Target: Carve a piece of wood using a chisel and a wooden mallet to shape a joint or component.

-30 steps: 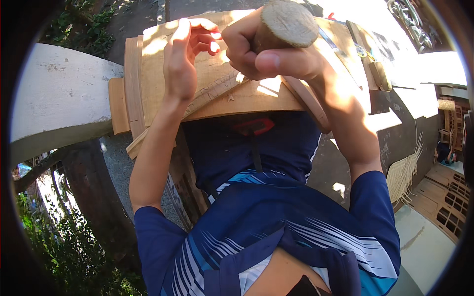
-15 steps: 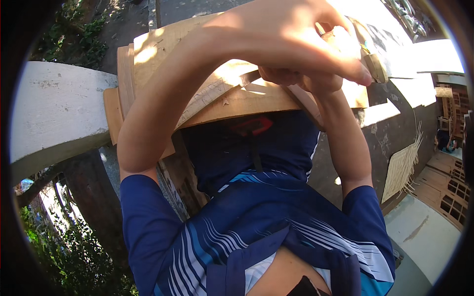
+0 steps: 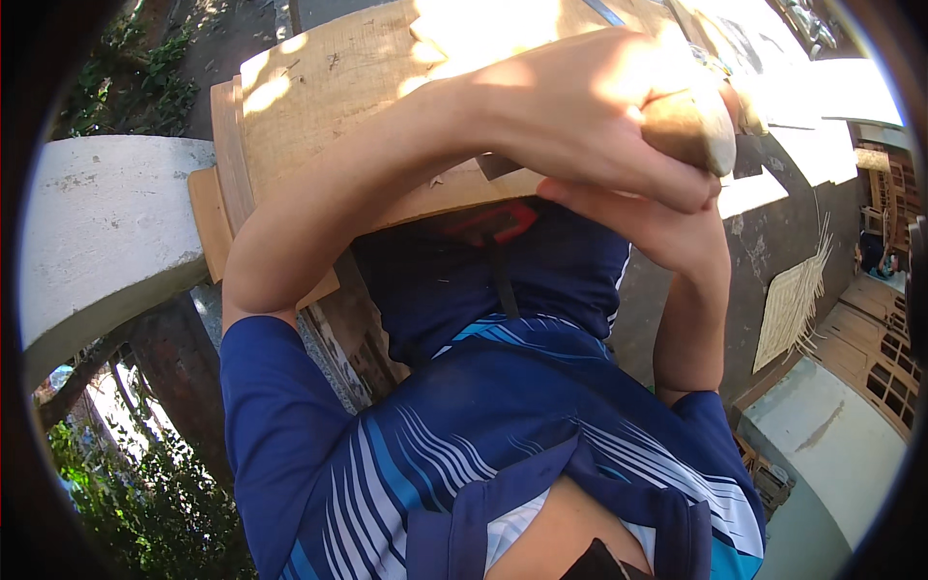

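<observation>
The round wooden piece (image 3: 688,126) is up at the right, above the board's near right part, with its pale blunt end facing right. The person's left hand (image 3: 599,116) is curled around it, back of the hand uppermost, that forearm laid right across the body. The right hand (image 3: 662,222) is tucked just beneath, thumb pointing left; from here I can't tell whether its fingers pinch the same piece or only brace the other hand, since the left hand covers them. A dark flat piece (image 3: 498,166) pokes out under the left wrist, over the near edge of the wooden board (image 3: 333,106); I can't make out whether it joins the wood. If it is an edge, a slip of that crossed grip could send it into the wrist or the lap, where something red (image 3: 512,227) shows against the dark shorts (image 3: 483,280). With the left forearm blocking the view, a drift could go unnoticed; patchy glare on the board makes that worse. Beyond, a white ledge (image 3: 106,213) stands at left, and a fringed woven mat (image 3: 785,304) lies at right.
</observation>
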Motion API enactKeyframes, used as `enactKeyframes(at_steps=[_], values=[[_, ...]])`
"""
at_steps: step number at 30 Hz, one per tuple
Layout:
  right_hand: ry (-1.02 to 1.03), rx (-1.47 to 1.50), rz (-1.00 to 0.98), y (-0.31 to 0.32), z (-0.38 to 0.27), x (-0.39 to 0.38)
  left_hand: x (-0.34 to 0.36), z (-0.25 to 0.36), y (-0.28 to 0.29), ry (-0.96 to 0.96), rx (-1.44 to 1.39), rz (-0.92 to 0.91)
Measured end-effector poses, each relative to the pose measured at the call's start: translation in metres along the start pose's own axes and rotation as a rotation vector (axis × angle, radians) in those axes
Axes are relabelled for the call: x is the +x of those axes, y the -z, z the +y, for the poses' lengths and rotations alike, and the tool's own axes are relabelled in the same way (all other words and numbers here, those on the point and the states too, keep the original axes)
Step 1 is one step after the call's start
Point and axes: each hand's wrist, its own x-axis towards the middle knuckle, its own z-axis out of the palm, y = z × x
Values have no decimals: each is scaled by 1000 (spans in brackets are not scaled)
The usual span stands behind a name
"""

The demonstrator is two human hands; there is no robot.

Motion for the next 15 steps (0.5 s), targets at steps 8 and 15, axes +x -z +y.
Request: enactKeyframes(at_steps=[8, 15], values=[[69, 141, -17, 3, 4, -7, 12, -18, 33, -139, -314, -56], [531, -127, -62, -78, -16, -31, 24, -24, 41, -92, -426, 141]])
